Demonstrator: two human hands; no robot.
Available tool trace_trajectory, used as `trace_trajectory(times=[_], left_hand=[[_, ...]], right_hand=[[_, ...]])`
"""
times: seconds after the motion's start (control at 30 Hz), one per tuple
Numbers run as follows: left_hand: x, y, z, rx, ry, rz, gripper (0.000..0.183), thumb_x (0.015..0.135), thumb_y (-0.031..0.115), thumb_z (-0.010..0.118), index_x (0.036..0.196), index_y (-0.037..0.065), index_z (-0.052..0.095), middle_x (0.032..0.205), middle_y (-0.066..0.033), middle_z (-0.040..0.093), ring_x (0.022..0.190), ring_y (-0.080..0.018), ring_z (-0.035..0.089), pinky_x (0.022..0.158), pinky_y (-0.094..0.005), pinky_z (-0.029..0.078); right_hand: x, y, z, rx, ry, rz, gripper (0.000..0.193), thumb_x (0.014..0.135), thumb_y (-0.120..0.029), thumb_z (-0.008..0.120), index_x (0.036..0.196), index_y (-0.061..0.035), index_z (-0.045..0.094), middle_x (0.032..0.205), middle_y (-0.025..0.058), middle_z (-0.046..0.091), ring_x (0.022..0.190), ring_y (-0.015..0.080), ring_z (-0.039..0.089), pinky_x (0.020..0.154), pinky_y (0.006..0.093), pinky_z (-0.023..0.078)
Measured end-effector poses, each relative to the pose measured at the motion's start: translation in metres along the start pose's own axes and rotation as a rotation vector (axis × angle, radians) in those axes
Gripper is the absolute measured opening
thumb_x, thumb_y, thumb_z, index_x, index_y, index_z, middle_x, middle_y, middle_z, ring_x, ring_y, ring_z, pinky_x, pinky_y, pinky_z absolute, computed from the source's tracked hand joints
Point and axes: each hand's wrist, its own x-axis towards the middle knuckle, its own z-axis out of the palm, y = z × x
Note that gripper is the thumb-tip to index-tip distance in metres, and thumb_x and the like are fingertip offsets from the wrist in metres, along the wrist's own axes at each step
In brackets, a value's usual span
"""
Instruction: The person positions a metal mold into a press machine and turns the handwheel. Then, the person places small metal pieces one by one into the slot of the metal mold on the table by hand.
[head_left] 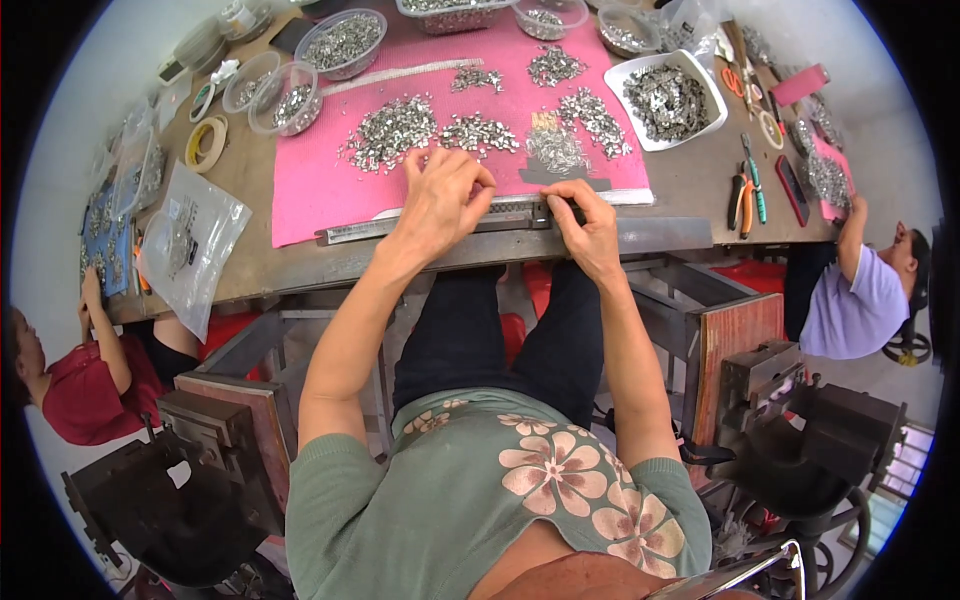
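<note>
Along the near edge of a pink mat (310,190) lies a narrow, slotted metal strip (362,231). My left hand (440,200) is over its middle, fingers curled and thumb close to the index finger; whatever they pinch is hidden. At the strip's right part, my right hand (588,228) has thumb and index finger closed beside a small dark block (541,214); what they hold is too small to make out. Just beyond my left hand sits a heap of small shiny metal pieces (392,132). A pile of thin silvery pieces (557,150) lies beyond my right hand.
A white dish (667,100) of metal parts stands at right, near pliers (746,205) and a red-black bar (791,190). Plastic bowls (343,45) line the back. At left are a tape roll (206,144) and a plastic bag (196,235). Co-workers sit on both sides.
</note>
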Motion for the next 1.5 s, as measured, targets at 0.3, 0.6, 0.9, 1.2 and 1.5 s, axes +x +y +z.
trace_trajectory(times=[0.3,0.6,0.9,1.2,1.5], left_hand=[[-0.013,0.015,0.014,-0.057,0.019,-0.01,0.01,0.081,0.011,0.075,0.089,0.01,0.069,0.086,-0.0017,0.063,0.093,-0.0221,0.06,0.103,-0.0494,0.033],[-0.016,0.02,0.017,-0.065,0.079,-0.086,0.018,0.087,0.018,0.075,0.102,0.01,0.073,0.089,-0.0018,0.066,0.093,-0.0224,0.06,0.104,-0.0453,0.033],[-0.028,-0.001,0.0,0.032,0.16,-0.134,0.043,0.095,0.028,0.067,0.132,0.008,0.062,0.133,-0.012,0.06,0.129,-0.032,0.053,0.117,-0.0631,0.022],[-0.047,-0.014,-0.036,0.215,-0.266,-0.212,0.064,0.105,0.052,0.042,0.147,0.006,0.052,0.158,-0.0061,0.045,0.152,-0.0436,0.022,0.117,-0.0735,0.003],[-0.044,-0.04,-0.045,0.123,-0.012,-0.305,0.049,0.106,0.038,0.049,0.144,0.009,0.055,0.156,-0.008,0.047,0.149,-0.045,0.028,0.115,-0.074,0.007]], right_hand=[[0.001,-0.003,0.003,-0.054,0.016,-0.066,0.009,0.093,-0.001,0.066,0.1,0.0006,0.07,0.095,0.0097,0.07,0.086,0.02,0.067,0.078,0.0302,0.051],[0.003,-0.002,0.005,-0.072,0.031,-0.118,0.008,0.092,0.0,0.065,0.099,0.0006,0.069,0.093,0.0098,0.069,0.085,0.0211,0.067,0.077,0.0304,0.051],[-0.001,-0.007,0.003,-0.087,0.034,-0.098,0.01,0.088,0.005,0.066,0.097,0.001,0.068,0.09,0.0117,0.069,0.084,0.027,0.065,0.078,0.0346,0.05],[0.006,-0.006,0.004,-0.113,0.001,-0.126,0.009,0.089,0.003,0.066,0.097,0.0003,0.069,0.088,0.0116,0.067,0.081,0.0275,0.063,0.076,0.0353,0.049],[0.068,-0.016,0.051,-0.303,-0.192,-0.411,0.02,0.087,0.002,0.066,0.106,-0.0023,0.071,0.106,0.01,0.07,0.102,0.0295,0.063,0.088,0.0399,0.049]])
